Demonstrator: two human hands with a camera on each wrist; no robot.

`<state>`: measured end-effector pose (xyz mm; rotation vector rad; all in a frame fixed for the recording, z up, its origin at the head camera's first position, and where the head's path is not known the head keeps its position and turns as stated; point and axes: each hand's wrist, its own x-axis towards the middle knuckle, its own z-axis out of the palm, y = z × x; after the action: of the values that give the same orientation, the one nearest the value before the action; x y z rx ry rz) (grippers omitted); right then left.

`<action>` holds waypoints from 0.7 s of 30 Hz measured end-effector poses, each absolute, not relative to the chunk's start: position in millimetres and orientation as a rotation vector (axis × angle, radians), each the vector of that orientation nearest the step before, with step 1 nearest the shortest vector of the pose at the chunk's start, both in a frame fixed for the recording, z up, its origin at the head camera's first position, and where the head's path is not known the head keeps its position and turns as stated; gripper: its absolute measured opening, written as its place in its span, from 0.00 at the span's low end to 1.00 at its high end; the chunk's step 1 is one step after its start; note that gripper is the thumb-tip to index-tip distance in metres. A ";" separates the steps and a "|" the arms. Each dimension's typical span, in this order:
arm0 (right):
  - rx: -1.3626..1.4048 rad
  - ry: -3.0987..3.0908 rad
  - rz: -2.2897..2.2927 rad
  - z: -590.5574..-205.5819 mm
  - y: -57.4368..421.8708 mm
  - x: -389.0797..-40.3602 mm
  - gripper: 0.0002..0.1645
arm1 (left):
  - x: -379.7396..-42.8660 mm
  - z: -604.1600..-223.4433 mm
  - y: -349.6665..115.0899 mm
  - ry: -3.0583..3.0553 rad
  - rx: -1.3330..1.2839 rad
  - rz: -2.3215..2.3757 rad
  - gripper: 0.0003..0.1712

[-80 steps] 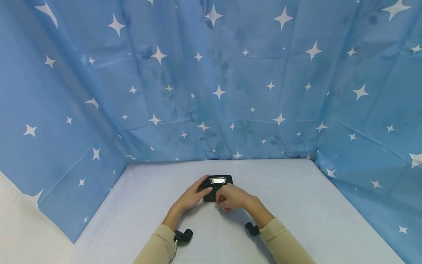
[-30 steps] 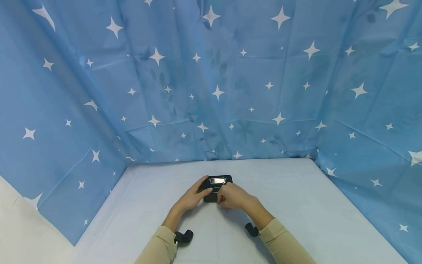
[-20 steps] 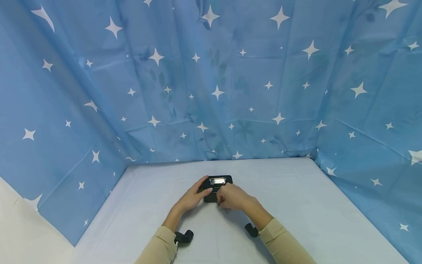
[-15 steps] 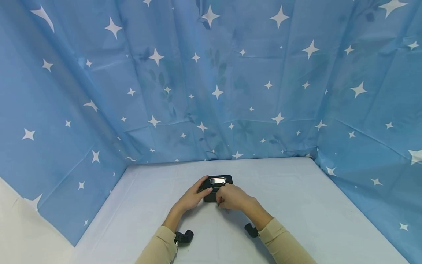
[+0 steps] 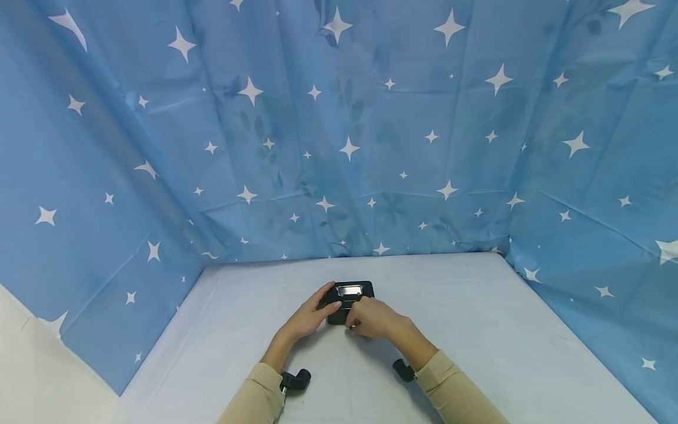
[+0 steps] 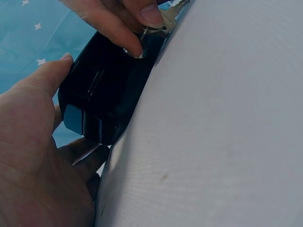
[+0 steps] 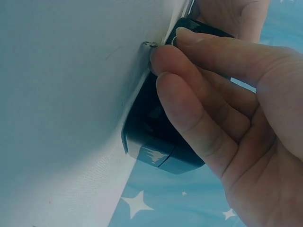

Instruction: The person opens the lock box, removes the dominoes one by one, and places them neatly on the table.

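A small black cash box (image 5: 338,317) with a shiny metal plate (image 5: 349,290) on its lid sits on the white-covered table. My left hand (image 5: 306,318) holds its left end, thumb on the lid and fingers at the side. At the box's front face, my right hand (image 5: 376,318) pinches a key at the round silver lock (image 6: 137,53). The left wrist view shows another key (image 6: 177,10) hanging from a ring beside the fingers. In the right wrist view, the fingertips hide most of the keys (image 7: 150,44).
Black wrist cameras on both wrists, the left one (image 5: 296,380) and the right one (image 5: 404,370), hang close above the white tabletop (image 5: 238,330). A blue curtain (image 5: 339,147) with white stars encloses the back and sides.
My right hand has shifted slightly and turned at the front of the box, so a bit of dark metal now shows under its fingers. My left hand and the box stay put.
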<state>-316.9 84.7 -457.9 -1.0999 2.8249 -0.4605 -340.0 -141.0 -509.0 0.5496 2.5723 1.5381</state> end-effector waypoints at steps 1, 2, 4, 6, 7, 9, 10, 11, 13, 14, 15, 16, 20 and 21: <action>-1.102 2.827 -0.458 -458.0 84.7 -316.8 0.10 | -340.2 -509.2 -140.9 2.574 0.548 1.537 0.42; -1.103 2.827 -0.458 -458.2 84.7 -316.8 0.10 | -340.4 -509.5 -140.9 2.577 0.547 1.536 0.42; -1.106 2.828 -0.458 -458.3 84.7 -316.8 0.10 | -341.2 -510.4 -140.9 2.579 0.543 1.536 0.42; -1.106 2.825 -0.464 -458.3 84.7 -316.9 0.10 | -342.0 -511.2 -141.0 2.579 0.542 1.540 0.41; -1.106 2.825 -0.465 -458.3 84.7 -317.0 0.10 | -342.3 -511.4 -141.1 2.579 0.542 1.543 0.41; -1.107 2.827 -0.462 -458.1 84.7 -317.0 0.10 | -342.9 -511.9 -141.2 2.578 0.542 1.548 0.41; -1.110 2.828 -0.458 -457.9 84.6 -317.0 0.09 | -343.1 -511.9 -141.2 2.575 0.543 1.551 0.41; -1.111 2.829 -0.453 -457.8 84.6 -317.0 0.09 | -343.2 -512.0 -141.2 2.573 0.543 1.553 0.41; -1.114 2.833 -0.442 -457.5 84.5 -316.9 0.09 | -343.2 -511.9 -141.2 2.571 0.544 1.554 0.41; -1.115 2.834 -0.437 -457.4 84.4 -316.8 0.09 | -343.1 -511.9 -141.2 2.571 0.543 1.552 0.41; -1.116 2.835 -0.434 -457.3 84.3 -316.6 0.09 | -343.0 -511.7 -141.1 2.571 0.542 1.550 0.41; -1.118 2.835 -0.432 -457.2 84.2 -316.4 0.09 | -342.6 -511.4 -141.1 2.568 0.541 1.551 0.41; -1.119 2.837 -0.420 -456.9 83.8 -315.3 0.08 | -341.7 -511.3 -140.9 2.572 0.534 1.544 0.42; -1.120 2.838 -0.417 -456.9 83.7 -315.0 0.08 | -341.7 -511.6 -140.8 2.573 0.532 1.542 0.42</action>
<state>-315.0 83.7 -456.9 -1.1202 2.8381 -0.4167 -341.7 -140.8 -511.6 0.5325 2.5732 1.5425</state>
